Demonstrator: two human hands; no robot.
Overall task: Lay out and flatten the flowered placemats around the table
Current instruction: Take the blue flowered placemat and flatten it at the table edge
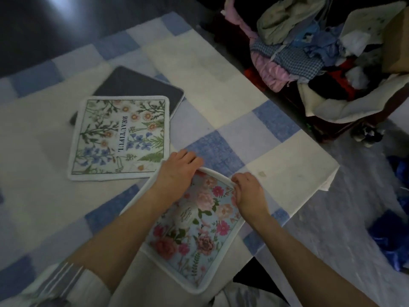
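A pale blue placemat with pink and red flowers (194, 235) lies near the table's front edge, its far edge curled up. My left hand (177, 171) rests palm down on its far left corner. My right hand (247, 191) pinches the curled far right edge. A white placemat with wildflowers and the word BEAUTIFUL (119, 138) lies flat to the left. It partly covers a dark grey mat (137, 83) lying underside up behind it.
The table wears a blue and cream checked cloth (221, 89). Its right edge and corner (332, 171) are close to my right hand. A heap of mixed clothes (309, 47) fills a dark red basket at the upper right. Blue fabric (394, 235) lies on the floor.
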